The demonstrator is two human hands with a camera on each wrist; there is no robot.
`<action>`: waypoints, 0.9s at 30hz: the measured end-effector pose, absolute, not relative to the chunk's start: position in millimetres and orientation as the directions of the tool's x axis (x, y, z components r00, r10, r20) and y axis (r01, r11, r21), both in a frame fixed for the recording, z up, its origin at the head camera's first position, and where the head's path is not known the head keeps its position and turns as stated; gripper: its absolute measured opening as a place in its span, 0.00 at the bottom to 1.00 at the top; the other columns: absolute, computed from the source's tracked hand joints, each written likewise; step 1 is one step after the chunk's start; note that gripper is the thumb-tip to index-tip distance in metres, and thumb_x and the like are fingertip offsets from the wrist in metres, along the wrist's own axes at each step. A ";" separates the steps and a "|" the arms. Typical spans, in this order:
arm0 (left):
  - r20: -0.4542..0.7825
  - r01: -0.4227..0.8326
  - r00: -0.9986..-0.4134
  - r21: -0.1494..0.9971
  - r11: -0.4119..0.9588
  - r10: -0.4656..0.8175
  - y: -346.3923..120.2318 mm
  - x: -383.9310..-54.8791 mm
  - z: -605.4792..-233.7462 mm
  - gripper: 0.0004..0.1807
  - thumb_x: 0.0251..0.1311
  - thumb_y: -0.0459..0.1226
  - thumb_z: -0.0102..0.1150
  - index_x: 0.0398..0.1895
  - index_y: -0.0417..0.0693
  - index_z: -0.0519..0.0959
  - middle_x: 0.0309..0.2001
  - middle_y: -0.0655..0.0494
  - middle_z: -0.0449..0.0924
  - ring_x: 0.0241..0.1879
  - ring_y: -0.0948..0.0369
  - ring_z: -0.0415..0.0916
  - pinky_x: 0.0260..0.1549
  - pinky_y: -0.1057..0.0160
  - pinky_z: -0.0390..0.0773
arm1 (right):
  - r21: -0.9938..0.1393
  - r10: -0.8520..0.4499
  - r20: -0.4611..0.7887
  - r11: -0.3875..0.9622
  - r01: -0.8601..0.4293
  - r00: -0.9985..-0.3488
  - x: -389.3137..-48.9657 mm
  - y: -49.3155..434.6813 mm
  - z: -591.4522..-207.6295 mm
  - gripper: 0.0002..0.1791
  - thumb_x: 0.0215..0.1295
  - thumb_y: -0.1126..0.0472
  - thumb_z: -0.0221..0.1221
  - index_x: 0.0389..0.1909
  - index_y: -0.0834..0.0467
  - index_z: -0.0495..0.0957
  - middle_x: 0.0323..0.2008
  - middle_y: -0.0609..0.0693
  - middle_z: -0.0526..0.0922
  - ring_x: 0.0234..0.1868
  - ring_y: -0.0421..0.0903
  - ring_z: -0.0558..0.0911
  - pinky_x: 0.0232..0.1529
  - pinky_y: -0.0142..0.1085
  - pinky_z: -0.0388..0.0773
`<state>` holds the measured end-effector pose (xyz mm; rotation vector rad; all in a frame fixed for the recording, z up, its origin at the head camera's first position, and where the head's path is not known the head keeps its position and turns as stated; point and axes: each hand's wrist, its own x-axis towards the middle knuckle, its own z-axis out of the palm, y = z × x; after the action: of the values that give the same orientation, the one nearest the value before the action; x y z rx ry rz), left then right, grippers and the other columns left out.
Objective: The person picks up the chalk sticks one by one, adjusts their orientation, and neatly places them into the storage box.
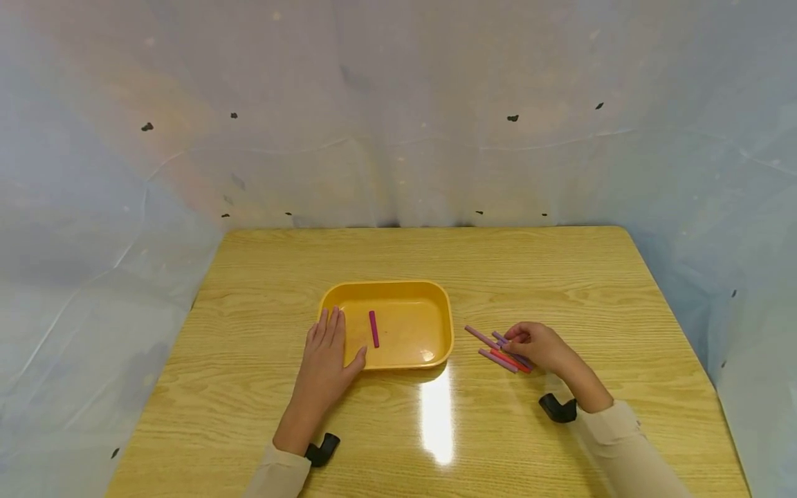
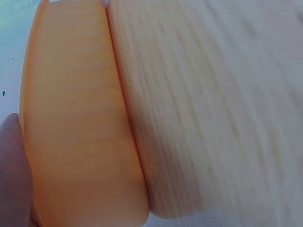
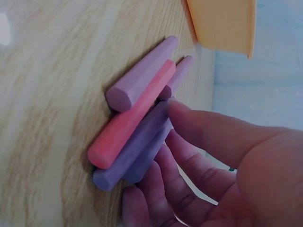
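A yellow tray (image 1: 450,319) sits on the table with a magenta chalk stick (image 1: 373,329) lying inside. My left hand (image 1: 328,353) rests over the tray's near left corner, fingers straight and thumb spread along the near rim. In the left wrist view the thumb shows beside the tray's outer wall (image 2: 80,113). Right of the tray, my right hand (image 1: 540,346) pinches a purple chalk stick (image 3: 137,144) between thumb and curled fingers. Close against it lie a red chalk stick (image 3: 130,118), a darker purple one (image 3: 147,158) and mauve ones (image 3: 144,73), partly overlapping.
The wood-grain table (image 1: 274,263) carries the tray and chalk. Pale plastic sheeting (image 1: 398,138) hangs behind and beside it. A black wrist mount (image 1: 322,449) is at the left wrist and another black mount (image 1: 557,408) at the right.
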<state>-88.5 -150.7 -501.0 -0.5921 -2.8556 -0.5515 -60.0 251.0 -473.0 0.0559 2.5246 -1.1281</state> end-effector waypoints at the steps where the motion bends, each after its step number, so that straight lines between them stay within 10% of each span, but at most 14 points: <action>1: 0.239 0.413 -0.906 0.320 0.853 0.350 -150.6 -88.6 -501.0 0.43 0.61 0.56 0.47 0.70 0.34 0.52 0.70 0.41 0.51 0.71 0.50 0.38 0.64 0.46 0.47 | -0.710 -0.116 -0.353 0.679 0.185 -0.929 -60.3 250.8 -473.0 0.14 0.61 0.60 0.60 0.43 0.66 0.77 0.33 0.51 0.78 0.33 0.44 0.77 0.33 0.37 0.74; 27: 0.225 0.404 -0.912 0.347 0.846 0.343 -150.1 -88.5 -497.5 0.44 0.61 0.56 0.47 0.70 0.34 0.52 0.70 0.40 0.51 0.71 0.49 0.40 0.63 0.45 0.48 | -0.688 -0.091 -0.401 0.687 0.234 -0.912 -63.3 241.5 -474.7 0.12 0.58 0.62 0.62 0.37 0.67 0.77 0.30 0.52 0.78 0.29 0.44 0.76 0.29 0.36 0.74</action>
<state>-88.5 -150.1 -497.5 -0.5845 -2.8688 -0.5906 -63.3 241.5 -474.7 0.1115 2.4926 -1.0971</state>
